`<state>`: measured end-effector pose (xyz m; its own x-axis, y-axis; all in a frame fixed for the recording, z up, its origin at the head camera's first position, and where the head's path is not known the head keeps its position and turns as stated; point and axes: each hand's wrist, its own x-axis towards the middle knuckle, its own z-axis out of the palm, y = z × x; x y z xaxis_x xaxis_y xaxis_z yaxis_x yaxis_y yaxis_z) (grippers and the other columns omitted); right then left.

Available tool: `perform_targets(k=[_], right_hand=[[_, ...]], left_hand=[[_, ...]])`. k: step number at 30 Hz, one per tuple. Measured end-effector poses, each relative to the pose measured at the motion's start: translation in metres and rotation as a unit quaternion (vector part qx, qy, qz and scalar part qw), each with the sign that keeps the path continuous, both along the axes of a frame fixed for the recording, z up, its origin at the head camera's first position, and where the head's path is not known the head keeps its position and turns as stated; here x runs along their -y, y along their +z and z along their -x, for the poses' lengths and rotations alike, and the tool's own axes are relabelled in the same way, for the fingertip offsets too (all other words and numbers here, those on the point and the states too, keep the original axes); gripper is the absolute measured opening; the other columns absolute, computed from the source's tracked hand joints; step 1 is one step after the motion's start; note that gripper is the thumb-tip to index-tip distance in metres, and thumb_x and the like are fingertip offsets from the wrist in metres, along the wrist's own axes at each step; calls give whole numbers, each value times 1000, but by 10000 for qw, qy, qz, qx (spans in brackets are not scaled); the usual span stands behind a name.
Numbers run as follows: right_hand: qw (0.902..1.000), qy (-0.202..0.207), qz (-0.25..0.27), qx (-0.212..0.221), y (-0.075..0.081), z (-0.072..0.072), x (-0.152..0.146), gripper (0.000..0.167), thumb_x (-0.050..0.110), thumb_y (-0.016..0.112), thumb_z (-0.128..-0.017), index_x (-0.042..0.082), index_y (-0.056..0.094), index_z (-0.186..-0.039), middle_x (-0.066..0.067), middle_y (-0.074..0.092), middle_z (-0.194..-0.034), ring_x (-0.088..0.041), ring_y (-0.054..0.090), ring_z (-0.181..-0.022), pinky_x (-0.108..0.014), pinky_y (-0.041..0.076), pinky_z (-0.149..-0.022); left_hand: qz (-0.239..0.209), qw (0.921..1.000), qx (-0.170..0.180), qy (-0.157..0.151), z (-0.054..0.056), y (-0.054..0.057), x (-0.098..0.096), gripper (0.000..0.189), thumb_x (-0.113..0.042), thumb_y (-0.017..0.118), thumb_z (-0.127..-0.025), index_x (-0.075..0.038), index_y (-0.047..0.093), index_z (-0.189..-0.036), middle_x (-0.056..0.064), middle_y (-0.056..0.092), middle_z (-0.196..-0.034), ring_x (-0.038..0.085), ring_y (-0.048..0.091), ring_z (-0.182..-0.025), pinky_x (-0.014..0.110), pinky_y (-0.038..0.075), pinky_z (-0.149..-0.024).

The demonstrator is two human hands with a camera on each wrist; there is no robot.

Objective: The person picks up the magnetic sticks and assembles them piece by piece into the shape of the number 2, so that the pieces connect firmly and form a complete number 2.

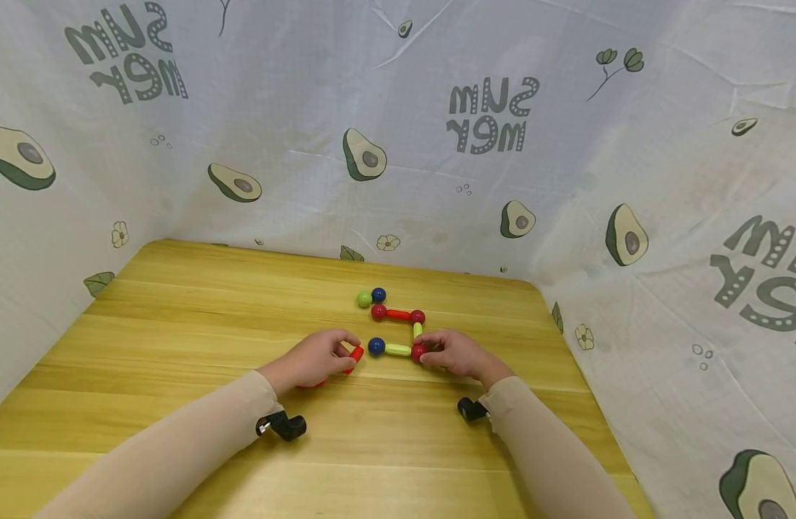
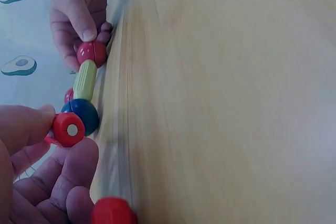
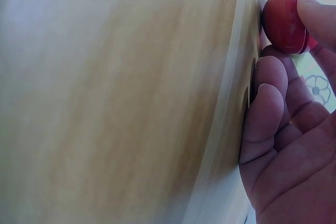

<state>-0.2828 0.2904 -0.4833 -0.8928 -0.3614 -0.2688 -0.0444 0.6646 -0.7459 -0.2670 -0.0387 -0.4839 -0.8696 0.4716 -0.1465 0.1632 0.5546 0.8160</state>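
Between the thumb and fingers of my left hand (image 1: 316,358) is a short red magnetic rod (image 1: 355,358). In the left wrist view the rod's round end, with a pale disc at its centre, faces the camera. Just right of it lies a blue ball (image 1: 376,347), joined by a yellow-green rod (image 1: 398,349) to a red ball (image 1: 419,353). My right hand (image 1: 459,355) pinches that red ball with thumb and finger, its other fingers curled near the tabletop. From there another yellow-green rod (image 1: 418,330) runs back to a second red ball (image 1: 417,316).
A red rod (image 1: 398,315) links the second red ball to a third (image 1: 378,312). Behind it sit a green ball (image 1: 364,298) and a dark blue ball (image 1: 378,294). Another red piece (image 2: 113,212) lies by my left hand. A printed cloth (image 1: 294,144) hangs behind the wooden table (image 1: 210,317).
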Motion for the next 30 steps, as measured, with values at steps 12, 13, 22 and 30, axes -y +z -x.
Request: perform_targets(k=[12, 13, 22, 30], right_hand=[[9999, 73, -113, -54, 0, 1, -1, 37, 18, 75, -97, 12, 72, -133, -7, 70, -112, -19, 57, -91, -31, 49, -75], [9999, 74, -117, -50, 0, 1, -1, 37, 18, 75, -97, 12, 72, -133, -7, 70, -111, -19, 56, -91, -31, 49, -75], [10000, 69, -40, -33, 1, 1, 0, 36, 17, 75, -97, 11, 72, -133, -8, 70, -111, -19, 56, -89, -31, 49, -73], [10000, 72, -52, -18, 1, 1, -1, 36, 17, 75, -98, 12, 72, -133, -8, 70, -113, -20, 56, -91, -32, 49, -75]], left_hand=[[-587, 9971, 430, 201, -14, 3, -12, 30, -15, 71, -101, -15, 68, -131, 4, 73, -98, 14, 69, -82, 28, 54, -69], [-619, 9968, 459, 233, -15, 3, -13, 30, -14, 71, -101, -14, 69, -131, 4, 73, -98, 14, 69, -82, 28, 54, -69], [-574, 9968, 416, 370, -19, -1, -22, 26, -15, 70, -102, -15, 72, -128, 4, 72, -96, 12, 69, -80, 27, 55, -69], [-536, 9964, 468, 472, -22, 0, -30, 23, -13, 71, -101, -13, 71, -124, 5, 71, -93, 13, 70, -77, 27, 56, -67]])
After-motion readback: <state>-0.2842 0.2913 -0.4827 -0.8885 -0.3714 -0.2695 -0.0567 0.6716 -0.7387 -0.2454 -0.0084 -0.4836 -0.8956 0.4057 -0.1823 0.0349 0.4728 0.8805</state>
